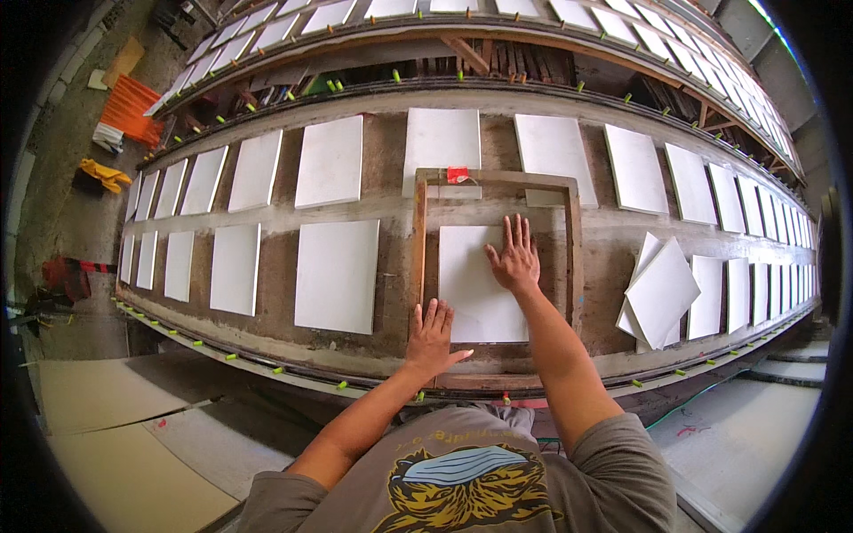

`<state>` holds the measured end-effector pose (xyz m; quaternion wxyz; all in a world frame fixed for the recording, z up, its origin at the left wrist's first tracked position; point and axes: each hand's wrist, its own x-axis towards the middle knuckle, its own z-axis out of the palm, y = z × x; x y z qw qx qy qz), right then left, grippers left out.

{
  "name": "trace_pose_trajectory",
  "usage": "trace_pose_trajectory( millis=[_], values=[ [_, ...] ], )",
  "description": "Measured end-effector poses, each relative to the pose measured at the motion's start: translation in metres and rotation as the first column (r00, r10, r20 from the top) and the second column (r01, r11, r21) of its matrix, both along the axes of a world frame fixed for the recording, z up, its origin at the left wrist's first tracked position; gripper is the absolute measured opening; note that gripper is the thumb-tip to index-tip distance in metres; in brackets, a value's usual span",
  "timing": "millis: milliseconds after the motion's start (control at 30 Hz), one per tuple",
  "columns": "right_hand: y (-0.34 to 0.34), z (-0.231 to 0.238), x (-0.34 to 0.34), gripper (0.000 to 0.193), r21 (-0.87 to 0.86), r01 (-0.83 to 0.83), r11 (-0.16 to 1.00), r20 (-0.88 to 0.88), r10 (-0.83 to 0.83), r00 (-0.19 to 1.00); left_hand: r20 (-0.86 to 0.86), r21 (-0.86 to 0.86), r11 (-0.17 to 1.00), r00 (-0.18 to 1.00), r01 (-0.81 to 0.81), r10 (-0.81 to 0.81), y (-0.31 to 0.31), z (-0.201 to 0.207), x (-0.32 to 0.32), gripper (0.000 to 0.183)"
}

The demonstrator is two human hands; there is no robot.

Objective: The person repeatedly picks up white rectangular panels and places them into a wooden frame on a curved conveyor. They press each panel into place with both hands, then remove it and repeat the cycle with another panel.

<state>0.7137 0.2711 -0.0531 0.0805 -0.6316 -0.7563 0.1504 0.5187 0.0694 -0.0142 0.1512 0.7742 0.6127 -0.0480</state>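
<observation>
My right hand [515, 260] lies flat with its fingers stretched out over the upper right part of a white sheet [480, 306]. At the sheet's lower left corner rests my left hand [430, 341], fingers extended, partly over the left bar of a wooden frame [574, 240]. The frame surrounds the sheet; whether anything is stretched across it I cannot tell. A small red piece [458, 175] sits on its far bar. Neither hand grips anything.
Two rows of white sheets [336, 275] run along the long brown table [391, 160]. Two sheets overlap askew [664, 291] on the right. Green clips [342, 385] line the near rail. Another sheet-covered table [391, 9] stands beyond; orange material [131, 108] lies at far left.
</observation>
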Motion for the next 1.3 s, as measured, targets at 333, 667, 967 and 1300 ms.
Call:
trace_pose_trajectory(
  millis=[333,667,967,1300],
  values=[
    [-0.104,0.004,0.014,0.086,-0.026,-0.082,0.996,0.102,0.084,0.991,0.023,-0.009,1.000,1.000,-0.016,0.017,0.001,0.005,0.004,0.109],
    [-0.024,0.003,0.008,0.091,0.002,0.017,1.000,0.115,-0.017,0.993,0.022,0.082,0.996,0.999,0.032,-0.034,0.001,0.003,0.000,0.110],
    [-0.074,-0.005,0.006,0.080,0.047,-0.073,0.996,0.118,0.067,0.991,0.018,0.089,0.995,0.999,0.035,-0.036,-0.004,-0.005,-0.005,0.111],
    [-0.149,0.001,0.039,0.081,-0.067,-0.211,0.975,0.123,0.218,0.968,0.077,0.149,0.989,0.997,-0.022,0.011,-0.006,-0.014,-0.003,0.107]
  ],
)
